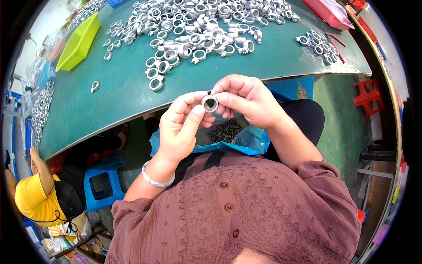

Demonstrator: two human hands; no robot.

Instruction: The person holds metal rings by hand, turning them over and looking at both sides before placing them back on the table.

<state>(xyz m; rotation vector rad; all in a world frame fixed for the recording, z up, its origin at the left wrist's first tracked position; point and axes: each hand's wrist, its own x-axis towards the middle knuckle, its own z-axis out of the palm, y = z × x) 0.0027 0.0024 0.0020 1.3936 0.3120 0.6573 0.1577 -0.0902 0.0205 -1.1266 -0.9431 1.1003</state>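
Between the fingertips of both hands is a silver-grey metal ring (204, 104), held up just off the near edge of the green table. My left hand (181, 123) pinches its left side with thumb and fingers. On the ring's right side, my right hand (249, 100) grips with thumb and forefinger. A large pile of similar metal rings (193, 37), many with a small lug, covers the far middle of the table. One loose ring (95, 86) lies apart at the left. Below my hands, an open blue bag (246, 143) holds many small dark pieces (225, 131).
The green table (118, 88) curves across in front. A smaller ring heap (317, 45) and red-handled pliers (336, 47) lie at its right. A yellow-green bin (79, 43) and a pink tray (330, 15) stand farther off. A person in yellow (36, 198) sits left, near a blue stool (103, 182).
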